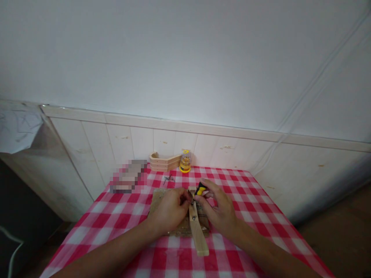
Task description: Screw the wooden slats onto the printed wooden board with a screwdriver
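Observation:
A pale wooden piece [198, 236] with a flared near end lies over a brown board or packet [158, 197]. A dark screw [194, 218] shows in its upper face. My right hand [222, 206] grips a small black-and-yellow screwdriver [200, 189] by its handle, tilted down toward the wood's far part. From the left, my left hand [171, 208] pinches close to the screwdriver's lower end, thumb and fingertips together. Whatever sits between those fingertips is too small to make out, and the screwdriver's tip is partly hidden.
Behind the board lies a small heap of dark screws [169, 178]. Stacked curved wooden pieces [164, 164] and a yellow-based clear bit case [185, 162] stand against the panelled wall [208, 148]. A pixelated flat object [129, 177] lies left on the checked tablecloth [116, 216].

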Available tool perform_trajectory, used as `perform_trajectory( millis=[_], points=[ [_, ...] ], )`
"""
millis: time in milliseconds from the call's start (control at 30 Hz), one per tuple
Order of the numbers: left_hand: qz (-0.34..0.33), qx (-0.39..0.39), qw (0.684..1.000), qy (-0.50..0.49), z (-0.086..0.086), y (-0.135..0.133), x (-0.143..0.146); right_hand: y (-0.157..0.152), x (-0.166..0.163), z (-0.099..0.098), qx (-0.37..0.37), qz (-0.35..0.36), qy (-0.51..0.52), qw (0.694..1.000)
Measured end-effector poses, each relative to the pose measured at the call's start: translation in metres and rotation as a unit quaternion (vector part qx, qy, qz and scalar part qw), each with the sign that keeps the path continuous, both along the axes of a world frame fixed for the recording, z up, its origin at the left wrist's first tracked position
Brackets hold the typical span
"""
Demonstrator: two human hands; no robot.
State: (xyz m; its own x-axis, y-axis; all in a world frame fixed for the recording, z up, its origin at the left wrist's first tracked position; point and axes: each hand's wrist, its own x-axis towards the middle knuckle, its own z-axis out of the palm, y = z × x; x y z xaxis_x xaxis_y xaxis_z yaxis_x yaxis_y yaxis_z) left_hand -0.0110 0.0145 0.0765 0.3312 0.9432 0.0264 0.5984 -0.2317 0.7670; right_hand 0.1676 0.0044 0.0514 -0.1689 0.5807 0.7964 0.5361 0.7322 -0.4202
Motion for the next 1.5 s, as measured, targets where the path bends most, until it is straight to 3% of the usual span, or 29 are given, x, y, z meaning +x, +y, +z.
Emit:
perform_trajectory(
  millis=[67, 267, 433, 833, 967, 1100, 1500],
  points=[
    [-0.015, 0.015, 0.999, 0.040, 0.006, -0.002, -0.003, 0.000, 0.000, 0.001, -0.002, -0.004, 0.002, 1.000],
    [-0.174, 0.092, 0.963, 0.185, 0.014, -0.013, -0.012, 0.000, 0.001, -0.002, 0.004, -0.031, 0.018, 0.999],
    [-0.169, 0.080, 0.948, 0.257, 0.009, -0.012, -0.008, -0.003, 0.001, -0.005, 0.011, -0.032, 0.034, 0.999],
    [-0.144, 0.111, 0.961, 0.209, -0.003, 0.007, -0.014, -0.006, 0.001, -0.006, 0.007, -0.020, 0.036, 0.999],
    [-0.120, 0.055, 0.981, 0.141, -0.003, 0.014, -0.014, -0.006, 0.001, -0.006, 0.007, -0.024, 0.026, 0.999],
    [-0.073, 0.110, 0.989, 0.067, -0.005, 0.017, -0.010, -0.004, 0.003, -0.007, 0.009, -0.024, 0.017, 1.000],
    [-0.167, 0.233, 0.958, -0.016, -0.038, 0.040, -0.024, -0.007, 0.001, -0.006, 0.015, 0.011, 0.011, 1.000]
  ],
)
